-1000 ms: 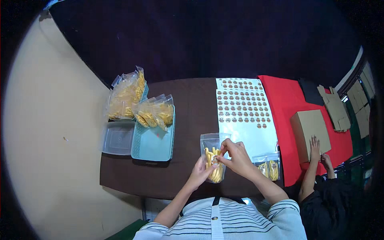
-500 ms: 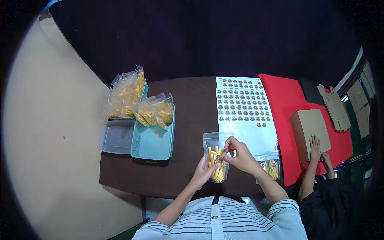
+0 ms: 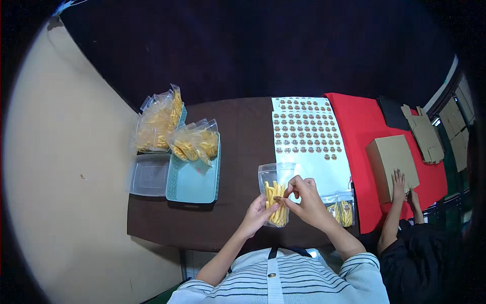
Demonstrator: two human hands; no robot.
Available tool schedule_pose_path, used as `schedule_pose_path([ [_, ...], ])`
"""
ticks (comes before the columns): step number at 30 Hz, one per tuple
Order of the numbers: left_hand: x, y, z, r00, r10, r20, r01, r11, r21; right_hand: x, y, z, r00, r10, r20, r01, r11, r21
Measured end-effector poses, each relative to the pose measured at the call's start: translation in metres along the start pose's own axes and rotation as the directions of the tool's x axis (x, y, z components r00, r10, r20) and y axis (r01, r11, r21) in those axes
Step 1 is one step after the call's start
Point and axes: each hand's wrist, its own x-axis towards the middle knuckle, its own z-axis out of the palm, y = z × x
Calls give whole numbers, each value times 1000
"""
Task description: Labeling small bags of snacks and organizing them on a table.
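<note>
A clear zip pouch [image 3: 279,219] of yellow stick-shaped snacks stands upright at the table's front edge. My left hand [image 3: 257,217] grips its lower left side, thumb across the front. In front of the pouch my right hand [image 3: 306,202] is closed in a pinch. At those fingertips shows a small brown round sticker [image 3: 277,199], seen edge-on and partly covered; whether it touches the pouch I cannot tell. Just beyond, sheets of round stickers [image 3: 306,129] lie on the table, their lower part bare white. To the right of my right hand lie filled pouches [image 3: 346,214] with stickers on them.
At the left, a light-blue basket [image 3: 195,185] holds several filled pouches, beside a clear plastic tub [image 3: 150,175] and another heap of pouches [image 3: 159,121]. On the red cloth [image 3: 349,137] at the right, another person's hand [image 3: 399,186] rests on a cardboard box [image 3: 392,162]. Flattened cardboard [image 3: 424,136] lies beyond.
The sticker faced me on the pouch front before; now it is tilted at my right fingertips. My right hand has shifted slightly, and the pouch has risen a little.
</note>
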Motion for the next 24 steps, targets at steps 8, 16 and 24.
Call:
schedule_pose_path([
  [8,2,-2,-10,999,-43,19,42,999,23,-1,1,-3,996,-52,-66,53,998,14],
  [16,-5,6,-17,994,-103,-30,103,995,-2,15,14,-7,995,24,-92,8,944,329],
  [24,-8,8,-14,999,-48,-5,48,999,-3,15,18,11,993,103,49,-114,902,417],
])
